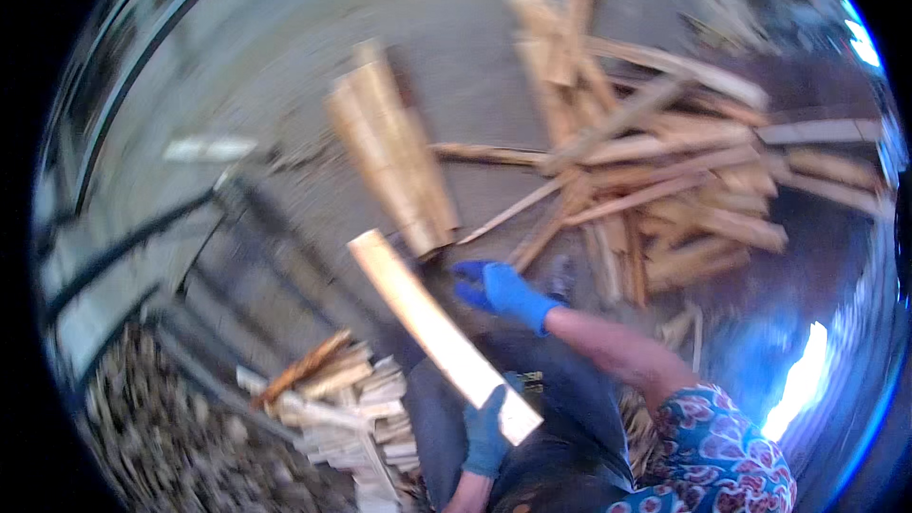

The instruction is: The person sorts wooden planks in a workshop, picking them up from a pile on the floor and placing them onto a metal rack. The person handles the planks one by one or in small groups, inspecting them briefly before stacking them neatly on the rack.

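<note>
A pale, flat wooden board slants across my lap, its far end up and to the left. My left hand, in a teal work glove, is wrapped round the board near its lower end. To the right of the board's upper part, my right hand in a blue glove with darker fingers reaches left with nothing in it. Its fingers look parted, though motion blurs them. Just beyond both hands lies a bundle of long wooden slats, side by side on the floor.
A jumbled heap of rough wood pieces lies at the right. Lower left are stacked short offcuts, beside dark metal bars and a mass of small wood scraps. A bright sheet-like surface shines at the right edge.
</note>
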`<state>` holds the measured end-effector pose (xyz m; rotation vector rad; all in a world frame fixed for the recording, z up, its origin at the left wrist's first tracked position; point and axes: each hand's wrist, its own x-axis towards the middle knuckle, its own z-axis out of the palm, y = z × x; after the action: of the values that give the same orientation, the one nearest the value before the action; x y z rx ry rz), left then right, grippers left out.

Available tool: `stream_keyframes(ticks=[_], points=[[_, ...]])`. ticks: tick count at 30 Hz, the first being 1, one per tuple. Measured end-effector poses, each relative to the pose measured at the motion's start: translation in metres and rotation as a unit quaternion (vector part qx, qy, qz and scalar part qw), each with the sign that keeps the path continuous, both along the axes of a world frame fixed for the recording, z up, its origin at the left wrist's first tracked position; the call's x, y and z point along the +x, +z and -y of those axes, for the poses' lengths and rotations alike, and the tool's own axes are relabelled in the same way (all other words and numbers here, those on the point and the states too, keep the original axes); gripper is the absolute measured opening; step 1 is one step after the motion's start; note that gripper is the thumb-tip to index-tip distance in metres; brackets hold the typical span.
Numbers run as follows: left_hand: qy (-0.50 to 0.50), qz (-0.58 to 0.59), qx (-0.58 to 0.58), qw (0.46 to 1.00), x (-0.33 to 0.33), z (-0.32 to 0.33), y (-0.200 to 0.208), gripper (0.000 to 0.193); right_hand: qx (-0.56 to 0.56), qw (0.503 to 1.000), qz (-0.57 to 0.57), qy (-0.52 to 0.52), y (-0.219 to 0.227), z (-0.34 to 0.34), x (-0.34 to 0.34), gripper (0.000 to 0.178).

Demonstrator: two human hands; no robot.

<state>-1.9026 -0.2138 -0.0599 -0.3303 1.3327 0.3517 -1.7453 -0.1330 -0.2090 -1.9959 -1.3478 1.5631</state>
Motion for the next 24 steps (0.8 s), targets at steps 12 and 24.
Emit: stream_keyframes(ticks=[12,24], points=[[-0.458,0.009,0.158,0.874,0.136,0.068,0.044,0.033,-0.192,0.719,-0.484,-0.461,0.143,0.195,0.11,0.05],[-0.745,0.237,0.163,0.602,0.149,0.162,0.024,0.024,0.008,0.539,-0.172,-0.825,0.148,0.491,0.049,0.054]])
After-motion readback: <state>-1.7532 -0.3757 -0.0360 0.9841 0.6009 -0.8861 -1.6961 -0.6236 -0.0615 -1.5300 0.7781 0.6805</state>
